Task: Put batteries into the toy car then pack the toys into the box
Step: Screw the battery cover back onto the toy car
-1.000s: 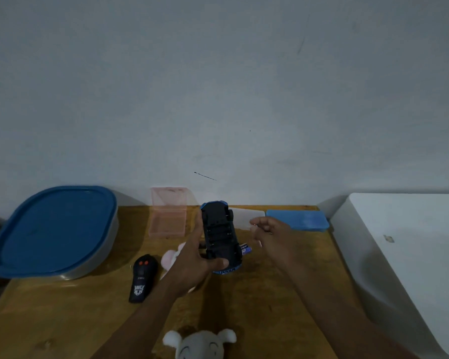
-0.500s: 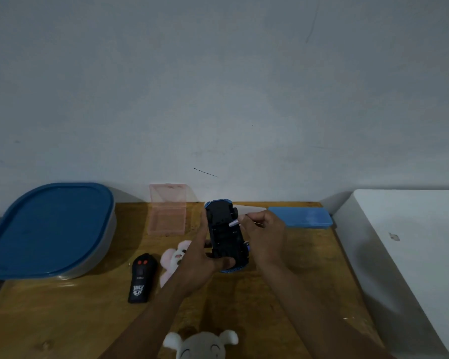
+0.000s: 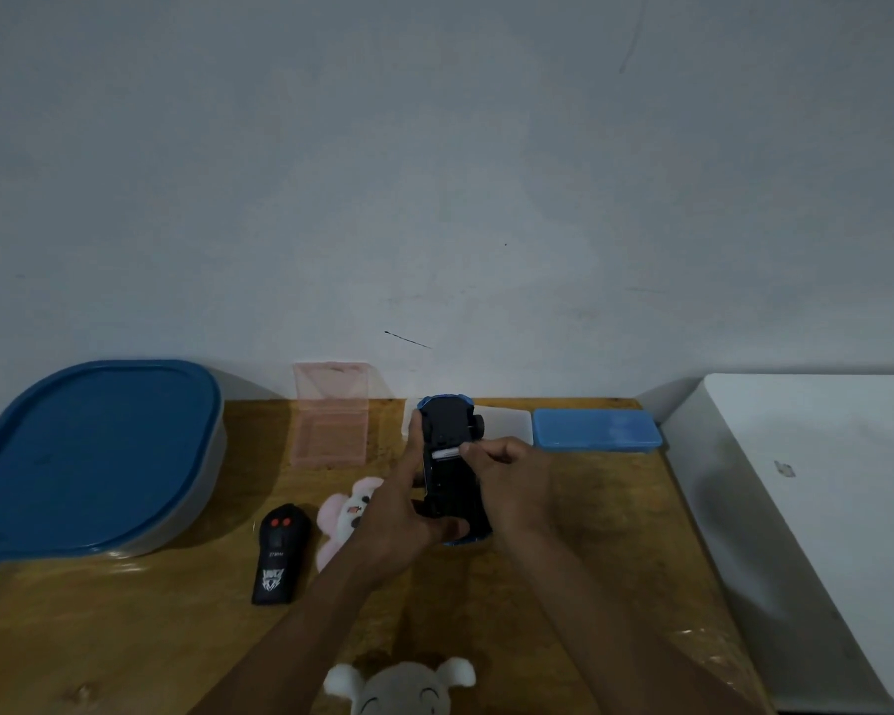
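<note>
Left hand (image 3: pixel 393 528) grips the upturned car (image 3: pixel 447 430), right hand (image 3: pixel 512 482) fingers pinching a battery (image 3: pixel 445 453) at its bay: match polarity, then press flat.

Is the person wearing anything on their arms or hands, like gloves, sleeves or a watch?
No. The left hand and right hand are ungloved, and both forearms are uncovered to the picture's edge: no sleeve, watch or bracelet shows. Rings: too dim to tell.
</note>
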A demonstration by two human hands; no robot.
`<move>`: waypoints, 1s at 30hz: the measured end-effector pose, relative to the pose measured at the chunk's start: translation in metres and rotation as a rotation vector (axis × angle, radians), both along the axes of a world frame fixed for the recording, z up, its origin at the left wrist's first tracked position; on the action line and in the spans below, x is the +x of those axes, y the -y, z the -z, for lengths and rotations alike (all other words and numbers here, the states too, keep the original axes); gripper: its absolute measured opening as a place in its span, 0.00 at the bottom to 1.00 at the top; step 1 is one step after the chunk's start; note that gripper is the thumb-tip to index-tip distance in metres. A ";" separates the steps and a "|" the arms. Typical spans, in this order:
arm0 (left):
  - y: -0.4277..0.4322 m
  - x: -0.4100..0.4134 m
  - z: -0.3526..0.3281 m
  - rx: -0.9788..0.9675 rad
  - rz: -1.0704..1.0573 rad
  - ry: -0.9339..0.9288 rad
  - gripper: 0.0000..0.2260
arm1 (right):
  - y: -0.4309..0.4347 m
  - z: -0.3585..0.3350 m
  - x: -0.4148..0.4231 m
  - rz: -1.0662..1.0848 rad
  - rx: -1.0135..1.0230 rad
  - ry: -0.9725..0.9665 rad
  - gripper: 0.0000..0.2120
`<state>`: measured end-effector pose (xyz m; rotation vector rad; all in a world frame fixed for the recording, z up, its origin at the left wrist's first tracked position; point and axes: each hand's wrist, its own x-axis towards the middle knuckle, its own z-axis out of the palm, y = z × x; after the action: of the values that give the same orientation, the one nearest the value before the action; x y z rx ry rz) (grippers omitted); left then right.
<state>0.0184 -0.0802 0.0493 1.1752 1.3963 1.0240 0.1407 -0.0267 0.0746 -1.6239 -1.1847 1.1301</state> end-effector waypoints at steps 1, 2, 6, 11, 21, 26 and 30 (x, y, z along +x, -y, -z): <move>0.000 -0.001 0.000 -0.006 0.007 -0.001 0.54 | -0.001 -0.001 0.001 0.006 -0.044 -0.053 0.05; 0.001 -0.003 0.000 -0.005 0.012 -0.009 0.54 | -0.003 -0.002 0.001 0.017 -0.074 -0.096 0.06; 0.000 -0.003 -0.002 -0.003 0.016 -0.051 0.55 | -0.010 -0.007 0.001 0.048 -0.130 -0.174 0.18; -0.003 -0.005 -0.001 -0.010 -0.006 -0.034 0.54 | -0.022 -0.004 0.002 -0.058 -0.091 -0.013 0.17; -0.010 -0.022 -0.009 0.034 -0.115 -0.066 0.47 | -0.022 0.023 0.041 -0.666 0.125 0.871 0.10; -0.005 -0.022 -0.005 0.008 -0.119 -0.050 0.44 | -0.013 0.040 0.042 -0.777 0.165 1.077 0.14; -0.005 -0.019 -0.001 0.005 -0.131 -0.043 0.39 | -0.013 0.054 0.049 -0.830 0.227 1.118 0.16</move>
<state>-0.0011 -0.0756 0.0504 1.1273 1.5220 1.0992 0.1894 -0.0141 0.0208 -1.6036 -2.7596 0.3740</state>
